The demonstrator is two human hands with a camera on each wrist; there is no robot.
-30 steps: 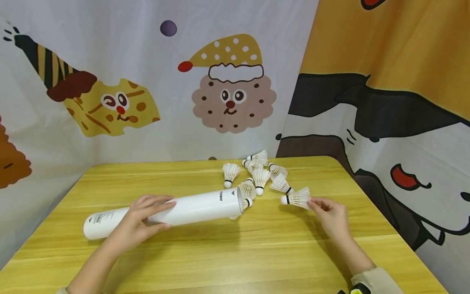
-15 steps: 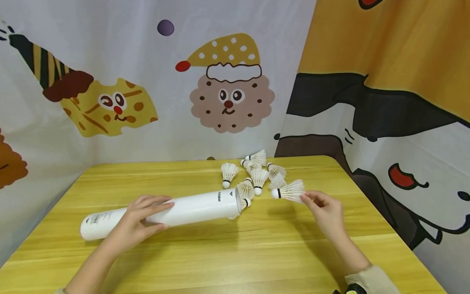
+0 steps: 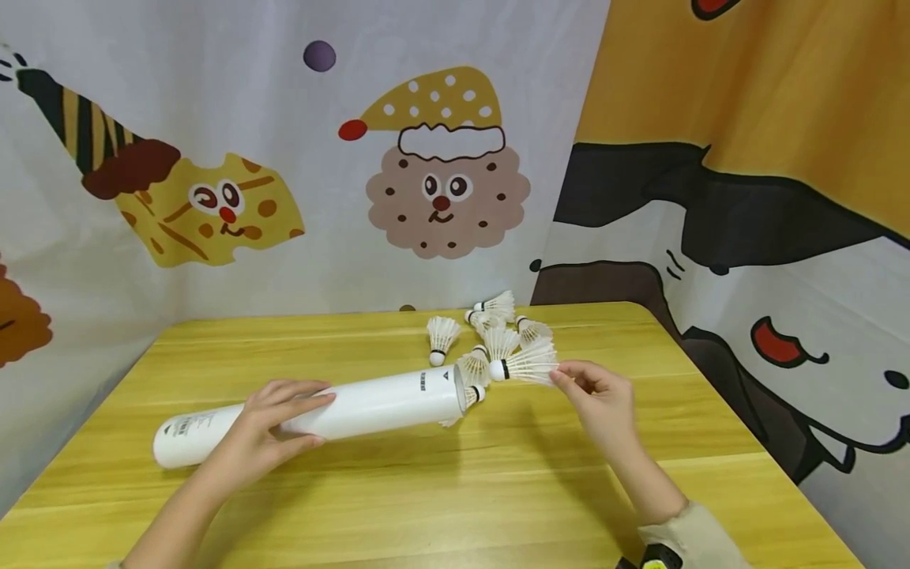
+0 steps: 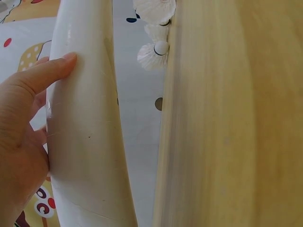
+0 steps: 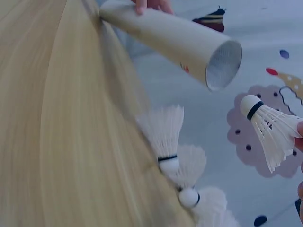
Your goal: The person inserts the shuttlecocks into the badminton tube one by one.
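A long white tube (image 3: 391, 401) slants over the table, its open mouth facing right and raised off the wood. My left hand (image 3: 266, 423) grips it around the middle, thumb on the near side; the left wrist view shows the fingers (image 4: 49, 71) against its smooth wall. My right hand (image 3: 600, 399) pinches a white feather shuttlecock (image 3: 526, 363) by the skirt's edge. Its cork, banded in black, points left toward the tube's mouth, a short gap away. In the right wrist view this shuttlecock (image 5: 272, 125) hangs clear of the table, and the tube's mouth (image 5: 224, 65) looks hollow.
Several more shuttlecocks lie loosely clustered at the table's back, one (image 3: 443, 340) set apart on the left. Another (image 3: 475, 393) is partly hidden behind the tube's mouth. The wooden table (image 3: 426, 506) ends at a printed curtain (image 3: 284, 95).
My right hand has carried the shuttlecock leftward and slightly up, closer to the tube's mouth. My left hand and the tube have stayed almost still.
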